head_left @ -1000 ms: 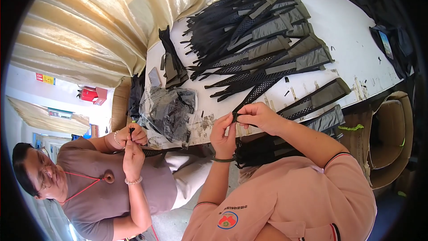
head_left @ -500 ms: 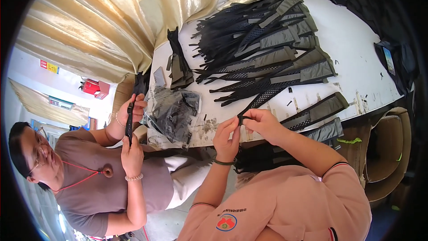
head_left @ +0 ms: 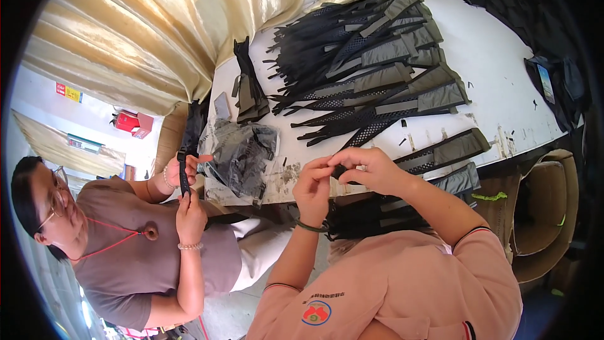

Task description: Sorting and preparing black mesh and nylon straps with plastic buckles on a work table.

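1. Compared with half a second ago, the right hand curls further over the black strap end, hiding more of it.
2. Both it and the left hand appear pinched on that piece, over the tabletop's near edge; handling seems unfinished.
3. Overlapping straps lie beyond; a plastic bag sits left.
4. Fingers block finer detail.

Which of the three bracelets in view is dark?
The dark bracelet by the camera wearer's left hand; the two pale beaded ones are on the co-worker.
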A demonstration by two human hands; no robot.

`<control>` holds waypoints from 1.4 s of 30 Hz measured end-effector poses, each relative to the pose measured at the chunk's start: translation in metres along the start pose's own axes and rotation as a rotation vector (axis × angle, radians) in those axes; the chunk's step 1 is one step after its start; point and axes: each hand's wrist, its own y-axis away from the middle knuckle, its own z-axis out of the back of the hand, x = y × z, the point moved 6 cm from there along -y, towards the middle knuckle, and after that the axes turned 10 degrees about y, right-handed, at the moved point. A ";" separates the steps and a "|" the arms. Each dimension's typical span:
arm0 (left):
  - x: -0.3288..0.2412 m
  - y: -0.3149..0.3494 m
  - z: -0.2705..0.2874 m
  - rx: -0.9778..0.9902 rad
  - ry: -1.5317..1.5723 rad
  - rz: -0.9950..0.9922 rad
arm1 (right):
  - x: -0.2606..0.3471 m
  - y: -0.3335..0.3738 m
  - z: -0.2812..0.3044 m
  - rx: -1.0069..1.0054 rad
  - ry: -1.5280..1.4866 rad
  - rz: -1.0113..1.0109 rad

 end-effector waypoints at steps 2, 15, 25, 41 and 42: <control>0.015 0.001 -0.007 -0.179 0.904 0.390 | 0.012 0.004 -0.001 -0.017 0.374 0.190; 0.053 0.013 -0.021 -0.199 0.789 0.577 | -0.011 0.024 -0.005 -0.161 -0.062 -0.065; 0.036 0.011 -0.016 -0.183 0.613 0.489 | -0.041 0.026 -0.004 -0.254 -0.267 -0.349; 0.029 0.017 -0.023 0.118 0.530 0.262 | -0.038 0.032 0.005 -0.377 -0.659 -0.464; 0.031 0.017 -0.024 0.170 0.540 0.266 | -0.037 0.031 0.007 -0.247 -0.548 -0.504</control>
